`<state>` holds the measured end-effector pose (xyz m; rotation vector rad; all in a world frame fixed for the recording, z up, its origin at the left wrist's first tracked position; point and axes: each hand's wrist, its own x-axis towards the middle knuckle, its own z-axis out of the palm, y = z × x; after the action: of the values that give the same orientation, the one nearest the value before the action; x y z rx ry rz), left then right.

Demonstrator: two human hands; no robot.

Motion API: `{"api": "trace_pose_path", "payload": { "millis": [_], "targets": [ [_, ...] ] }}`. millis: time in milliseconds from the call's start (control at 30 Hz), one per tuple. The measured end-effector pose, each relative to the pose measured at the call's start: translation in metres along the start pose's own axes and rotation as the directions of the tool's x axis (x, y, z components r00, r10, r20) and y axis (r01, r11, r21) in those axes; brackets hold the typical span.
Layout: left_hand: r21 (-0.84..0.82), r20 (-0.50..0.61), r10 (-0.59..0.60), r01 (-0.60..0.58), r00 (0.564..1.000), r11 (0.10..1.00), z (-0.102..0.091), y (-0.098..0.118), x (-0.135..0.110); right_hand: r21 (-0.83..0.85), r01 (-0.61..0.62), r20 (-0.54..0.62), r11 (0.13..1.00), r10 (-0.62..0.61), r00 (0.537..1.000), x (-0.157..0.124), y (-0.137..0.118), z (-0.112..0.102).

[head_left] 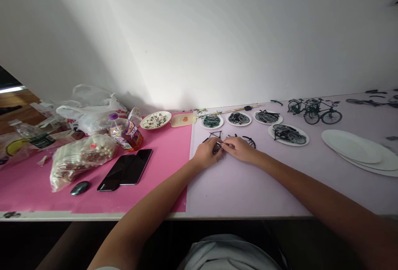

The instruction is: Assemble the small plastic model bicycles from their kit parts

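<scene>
My left hand (pixel 207 153) is closed, its fingers curled around a small dark round part (pixel 217 148) that looks like a toy bicycle wheel. Fingertips of my right hand (pixel 241 149) pinch together right beside it, at a tiny whitish piece (pixel 219 143); which hand holds that piece is hard to tell. Just behind the hands lies a thin black toy bicycle frame (pixel 215 134), partly covered by the left fingers. Another dark curved bicycle part (pixel 249 141) shows past the right knuckles.
Behind the hands, small white plates (pixel 203 125) hold green, black and grey bicycle parts. Assembled toy bicycles (pixel 323 114) stand at right, near stacked white plates (pixel 390 160). Leftward are a plate of whitish bits (pixel 142 126), a bottle (pixel 126 133), phones (pixel 137 168) and plastic bags (pixel 90 108).
</scene>
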<state>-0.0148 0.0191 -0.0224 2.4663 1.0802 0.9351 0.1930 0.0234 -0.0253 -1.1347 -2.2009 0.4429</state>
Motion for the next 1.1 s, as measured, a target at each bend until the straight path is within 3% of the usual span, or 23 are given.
{"api": "trace_pose_path", "payload": {
  "millis": [1100],
  "targets": [
    [0.005, 0.014, -0.005, 0.005, 1.000, 1.000, -0.0033, 0.0040, -0.0006, 0.003, -0.017, 0.020, 1.000, 0.017, 1.000, 0.0004, -0.0017, -0.0019]
  ]
}}
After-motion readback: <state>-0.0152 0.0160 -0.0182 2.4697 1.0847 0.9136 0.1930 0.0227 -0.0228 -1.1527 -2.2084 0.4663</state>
